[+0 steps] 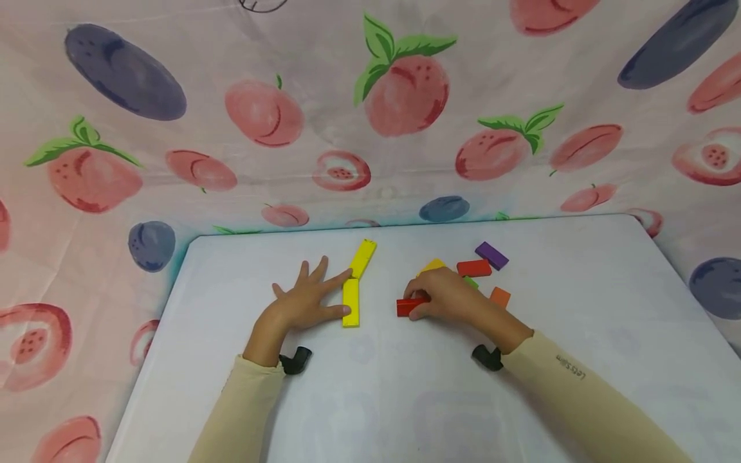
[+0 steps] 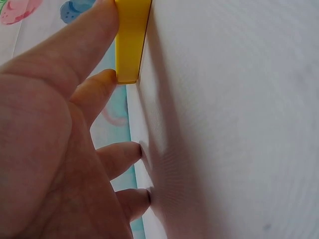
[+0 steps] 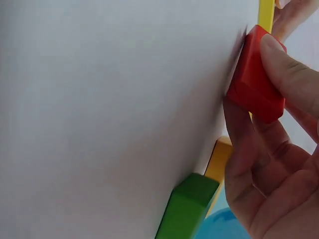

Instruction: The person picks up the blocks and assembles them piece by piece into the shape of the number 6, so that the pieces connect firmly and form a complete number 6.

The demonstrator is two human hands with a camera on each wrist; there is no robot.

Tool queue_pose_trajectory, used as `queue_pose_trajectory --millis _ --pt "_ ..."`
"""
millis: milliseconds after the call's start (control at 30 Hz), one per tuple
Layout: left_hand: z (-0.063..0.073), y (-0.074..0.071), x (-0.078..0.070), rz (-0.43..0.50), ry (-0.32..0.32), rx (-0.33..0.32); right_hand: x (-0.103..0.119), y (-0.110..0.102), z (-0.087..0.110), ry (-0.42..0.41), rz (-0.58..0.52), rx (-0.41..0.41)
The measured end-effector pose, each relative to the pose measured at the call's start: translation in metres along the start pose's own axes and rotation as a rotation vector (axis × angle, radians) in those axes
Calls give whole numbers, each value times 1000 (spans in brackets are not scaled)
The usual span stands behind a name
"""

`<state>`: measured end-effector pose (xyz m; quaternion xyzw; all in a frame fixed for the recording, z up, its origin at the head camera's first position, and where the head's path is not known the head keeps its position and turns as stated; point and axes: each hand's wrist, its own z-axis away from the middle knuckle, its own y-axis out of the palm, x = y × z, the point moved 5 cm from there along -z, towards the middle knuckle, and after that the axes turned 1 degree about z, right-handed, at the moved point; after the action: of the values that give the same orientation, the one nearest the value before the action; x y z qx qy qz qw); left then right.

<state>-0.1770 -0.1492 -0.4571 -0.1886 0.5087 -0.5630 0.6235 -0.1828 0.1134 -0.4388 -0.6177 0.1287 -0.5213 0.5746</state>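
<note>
Two long yellow blocks lie end to end on the table, the near one [image 1: 350,289] straight and the far one [image 1: 365,256] angled to the right. My left hand [image 1: 303,301] spreads its fingers over the table, the thumb touching the near block and the index finger where the two blocks meet. In the left wrist view, a yellow block [image 2: 131,45] stands beside thumb and index finger. To the right, my right hand [image 1: 450,294] pinches a red block [image 1: 404,308] between thumb and fingers. The right wrist view shows that red block [image 3: 254,79] close over the table surface.
Beyond and beside the right hand lie a purple block [image 1: 492,255], another red block [image 1: 473,268], an amber block [image 1: 433,263], a partly hidden green block [image 1: 471,282] and an orange block [image 1: 500,296]. A fruit-patterned cloth [image 1: 347,128] hangs behind the white table [image 1: 405,399].
</note>
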Motion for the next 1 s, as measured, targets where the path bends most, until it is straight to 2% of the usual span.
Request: queue_pose_trajectory --millis 467,700,1000 --pt "-1 1 1 -12 0 -5 8 20 3 -3 -249 48" --pt "-2 2 2 -11 -4 -9 14 31 -1 13 -292 67" --pt "-3 3 3 -17 -16 -11 24 35 -6 15 -294 102"
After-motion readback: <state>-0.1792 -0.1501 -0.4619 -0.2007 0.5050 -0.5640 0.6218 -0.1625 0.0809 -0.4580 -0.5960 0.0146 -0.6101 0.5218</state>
